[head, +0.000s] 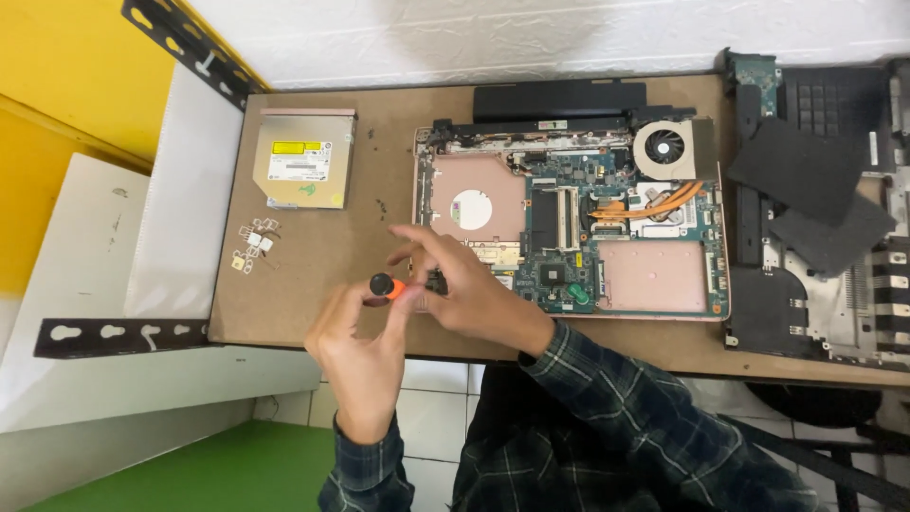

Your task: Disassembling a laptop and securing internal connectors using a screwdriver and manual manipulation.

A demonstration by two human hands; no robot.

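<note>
My left hand [355, 346] pinches the orange handle of a small screwdriver [391, 287] with a black end cap, at the front edge of the brown board [303, 303]. My right hand [469, 289] meets it from the right, fingers closed around a small black part [437, 282] at the screwdriver's tip end. The shaft is hidden by the fingers. Both hands hover just left of an opened laptop base [654, 275] with its green circuit board [569, 275] exposed.
A silver optical drive [303, 161] lies at the board's back left, with several small metal brackets and screws [254, 248] in front of it. A black battery bar [559, 98] sits behind the laptop. Dark laptop covers [806, 190] lie at the right. White panels [180, 209] stand left.
</note>
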